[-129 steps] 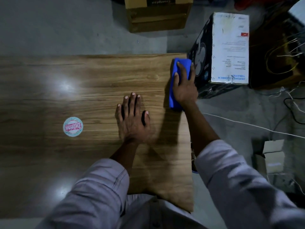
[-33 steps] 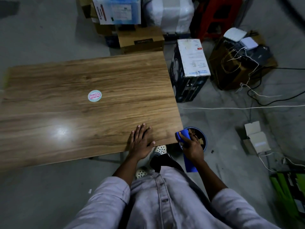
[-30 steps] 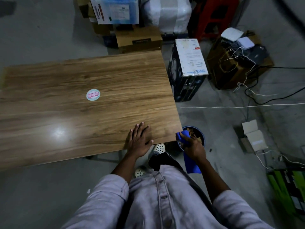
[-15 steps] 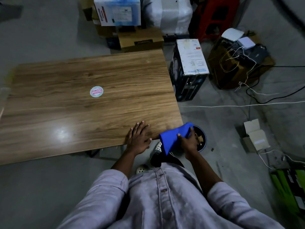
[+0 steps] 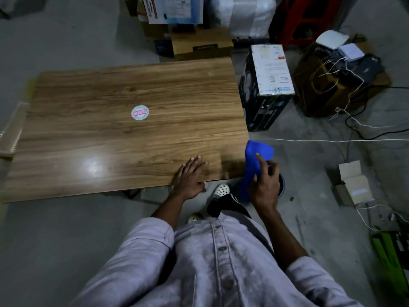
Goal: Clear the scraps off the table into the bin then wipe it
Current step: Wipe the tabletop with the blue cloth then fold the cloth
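Observation:
A low wooden table (image 5: 106, 134) fills the left and middle of the head view, with a round pink sticker (image 5: 139, 112) on its top. My left hand (image 5: 189, 178) lies flat with straight fingers on the table's near right edge. My right hand (image 5: 264, 185) grips a blue cloth (image 5: 254, 160), held up in the air just off the table's near right corner. A small dark bin with a blue rim (image 5: 281, 185) stands on the floor below that hand and is mostly hidden by it.
A dark carton with a white label (image 5: 266, 85) stands right of the table. Brown boxes (image 5: 201, 44), white wrapped bundles and a red stool crowd the far side. A box of wires (image 5: 340, 74), cables and an open small carton (image 5: 354, 185) lie on the floor at right.
My right hand has lifted the blue cloth from over the bin up to the level of the table's near right corner. My left hand has stayed flat on the table edge.

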